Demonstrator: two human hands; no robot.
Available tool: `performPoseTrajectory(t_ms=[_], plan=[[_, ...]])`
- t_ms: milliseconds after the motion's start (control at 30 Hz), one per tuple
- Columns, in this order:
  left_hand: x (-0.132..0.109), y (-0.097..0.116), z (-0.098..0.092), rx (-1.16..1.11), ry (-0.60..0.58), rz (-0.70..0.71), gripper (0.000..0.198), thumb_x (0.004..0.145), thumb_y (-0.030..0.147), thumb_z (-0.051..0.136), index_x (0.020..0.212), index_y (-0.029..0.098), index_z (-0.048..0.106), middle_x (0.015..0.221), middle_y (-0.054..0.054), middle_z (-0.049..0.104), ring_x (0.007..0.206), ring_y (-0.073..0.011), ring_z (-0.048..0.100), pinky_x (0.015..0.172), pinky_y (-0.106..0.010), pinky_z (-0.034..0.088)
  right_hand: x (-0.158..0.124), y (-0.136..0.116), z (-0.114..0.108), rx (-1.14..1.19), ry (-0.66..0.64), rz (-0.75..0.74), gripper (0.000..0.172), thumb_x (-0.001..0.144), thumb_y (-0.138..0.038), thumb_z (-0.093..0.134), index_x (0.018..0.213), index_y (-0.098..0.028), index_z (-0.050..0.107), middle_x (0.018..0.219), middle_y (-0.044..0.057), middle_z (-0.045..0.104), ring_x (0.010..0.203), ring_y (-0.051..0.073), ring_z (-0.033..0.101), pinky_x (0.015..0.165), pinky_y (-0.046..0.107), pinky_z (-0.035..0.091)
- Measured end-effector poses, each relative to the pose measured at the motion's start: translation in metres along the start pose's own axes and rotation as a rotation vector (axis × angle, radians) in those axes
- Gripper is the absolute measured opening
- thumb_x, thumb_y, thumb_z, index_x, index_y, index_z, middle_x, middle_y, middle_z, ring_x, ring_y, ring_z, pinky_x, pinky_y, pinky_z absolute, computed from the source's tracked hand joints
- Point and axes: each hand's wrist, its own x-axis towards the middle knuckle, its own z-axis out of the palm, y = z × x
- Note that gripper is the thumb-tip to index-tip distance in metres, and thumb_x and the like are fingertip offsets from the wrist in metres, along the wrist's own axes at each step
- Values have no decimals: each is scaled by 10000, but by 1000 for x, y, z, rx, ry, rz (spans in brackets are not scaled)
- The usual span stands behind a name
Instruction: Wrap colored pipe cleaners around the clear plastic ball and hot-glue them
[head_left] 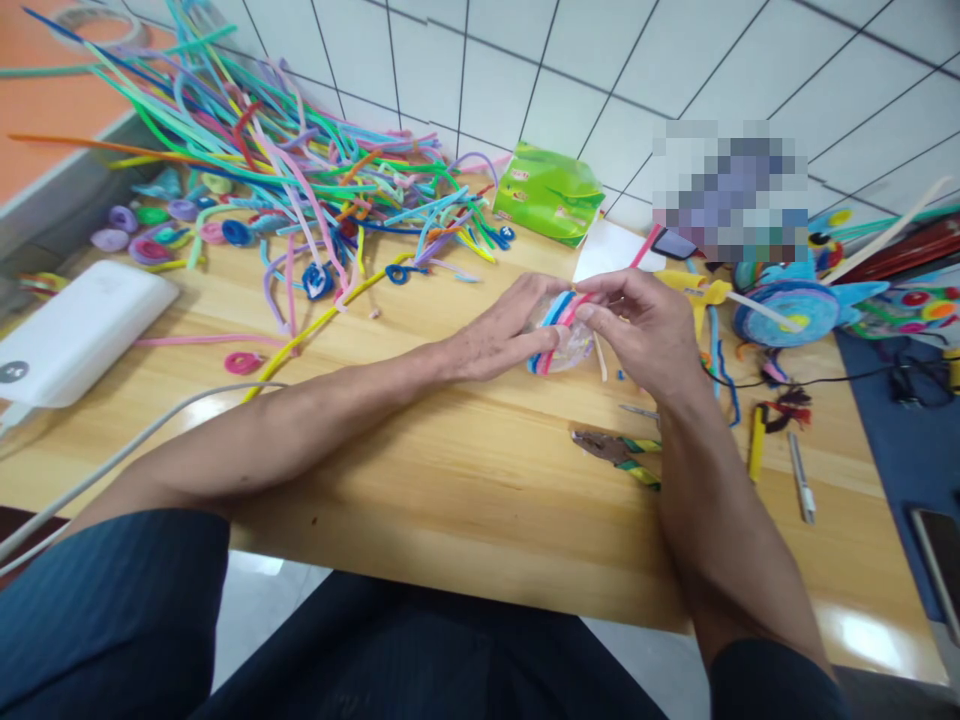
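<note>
Over the middle of the table I hold a clear plastic piece [576, 352] with blue, white and pink pipe cleaners [553, 335] wrapped around it. My left hand [510, 330] grips it from the left, thumb along the near side. With its fingers pinched at the upper right edge, my right hand [637, 325] holds a pinkish-red pipe cleaner [646, 245], whose loose end sticks up past the knuckles. The fingers partly cover the plastic piece, so its full shape is hidden. Pliers [619, 450] with yellow-green handles lie below my right hand, partly behind the forearm.
A heap of coloured pipe cleaners [322, 170] spreads along the wall, with coiled pieces in front. A white power bank [82, 330] lies left. A green packet [547, 195] stands at the back. Right are a blue fish-shaped craft [787, 310] and a utility knife [801, 480].
</note>
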Motion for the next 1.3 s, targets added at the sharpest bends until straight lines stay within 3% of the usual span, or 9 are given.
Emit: performPoseTrajectory(t_ms=[367,500,633,833,1067,1200,1300], plan=[[3,-7,0,58,-9,67,572,1075,544,605,1562,246,568,1621,-151,642,1560,-346,557,1383,-573,440,-3,-4,5,42,-11,50,125,948,-350,899,886,-290,808,804,-9,789,699,187,683,667,363,568],[3,-6,-1,45,3,25,578,1048,591,644,1515,254,589,1580,-151,668,1519,-383,594,1359,-598,462,-4,-9,6,40,-5,53,144,933,-378,904,870,-286,814,783,-4,796,673,188,670,632,359,548],[4,-1,-3,-19,-32,-40,554,1044,576,628,1480,240,566,1500,-120,708,1399,-344,668,1273,-543,547,-4,-13,8,24,-20,57,194,931,-433,909,864,-280,811,746,-6,775,657,184,650,604,347,529],[5,7,-5,-50,-8,-75,506,1053,558,599,1413,204,568,1422,-108,724,1324,-310,676,1208,-491,589,-2,-7,5,24,-16,20,208,940,-469,908,968,-281,824,826,2,780,711,189,664,669,360,559],[6,3,-4,-28,30,-67,423,1053,476,598,1387,219,573,1435,-106,728,1344,-303,688,1228,-491,588,-1,1,3,-26,7,23,251,938,-496,913,917,-278,789,817,-3,767,701,186,656,668,351,565],[7,-3,-2,-66,52,-79,453,1062,532,625,1391,225,573,1475,-113,722,1410,-313,674,1274,-504,563,-4,0,8,12,30,33,292,967,-527,890,1154,-315,813,873,2,777,756,210,696,695,376,588],[13,-15,-1,-155,137,-172,462,1096,597,588,1370,225,574,1468,-112,719,1417,-300,675,1256,-483,576,-7,-6,11,-8,138,-15,419,997,-523,866,1373,-365,769,949,9,790,817,229,715,776,422,627]])
